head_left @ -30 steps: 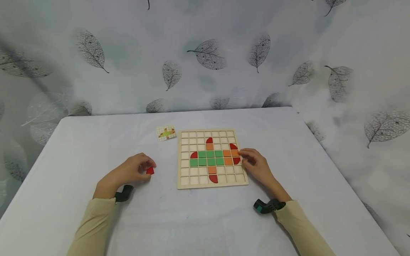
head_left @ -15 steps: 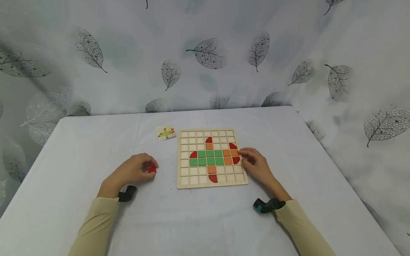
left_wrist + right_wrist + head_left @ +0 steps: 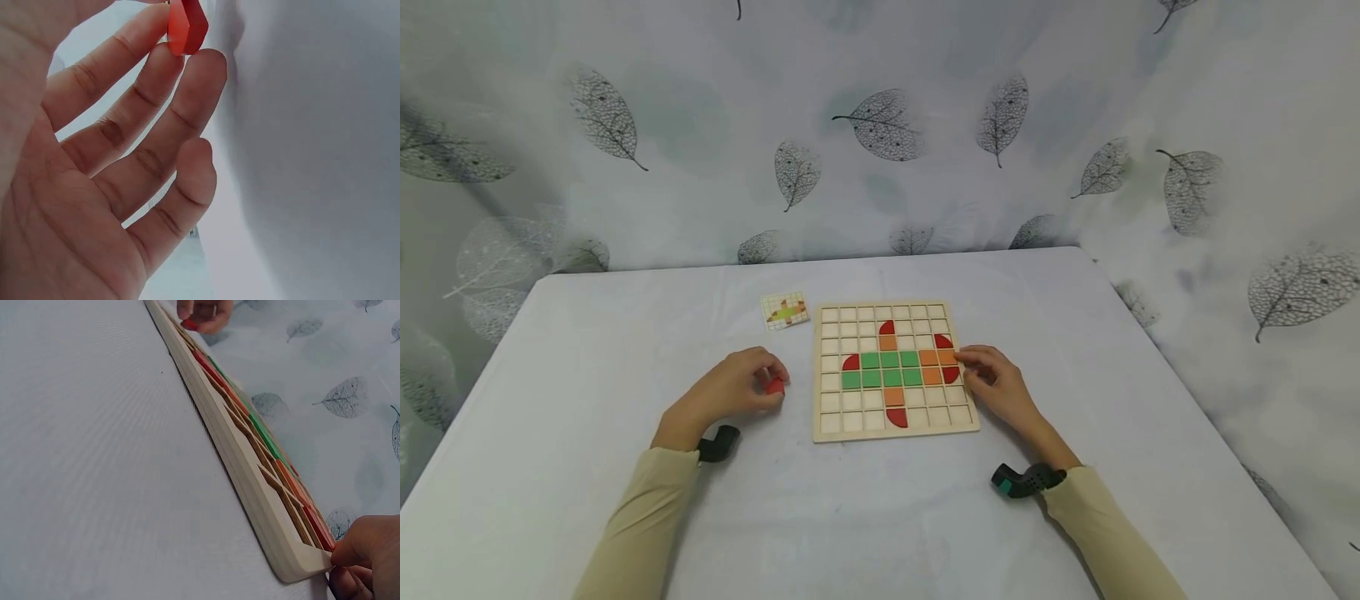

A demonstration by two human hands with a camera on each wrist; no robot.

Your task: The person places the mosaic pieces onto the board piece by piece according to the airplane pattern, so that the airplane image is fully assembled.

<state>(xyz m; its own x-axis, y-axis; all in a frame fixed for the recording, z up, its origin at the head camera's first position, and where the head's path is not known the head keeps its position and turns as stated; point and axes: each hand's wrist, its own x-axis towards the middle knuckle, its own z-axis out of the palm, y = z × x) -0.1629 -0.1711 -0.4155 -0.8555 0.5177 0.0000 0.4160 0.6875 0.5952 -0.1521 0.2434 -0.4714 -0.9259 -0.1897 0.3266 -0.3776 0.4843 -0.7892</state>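
Observation:
My left hand (image 3: 733, 387) pinches a small red tile (image 3: 776, 387) between thumb and fingertips, just left of the wooden grid board (image 3: 883, 435). In the left wrist view the red tile (image 3: 186, 28) shows a rounded edge at the fingertips, and the other fingers are loosely bent. On the board, green squares (image 3: 891, 368), orange squares (image 3: 931, 367) and red quarter-round tiles (image 3: 897, 417) form a pattern. My right hand (image 3: 1000, 387) holds the board's right edge; in the right wrist view its thumb and finger (image 3: 359, 540) meet the rim at a corner.
A small pattern card (image 3: 786, 310) lies beyond the board's upper left corner, printed with a similar figure on a grid. A white cloth covers the table (image 3: 850, 533). Behind it hangs a leaf-printed curtain (image 3: 700, 125).
My left hand has moved right and slightly away from me, toward the board, with the red tile turning in its fingers. My right hand stays at the board's edge.

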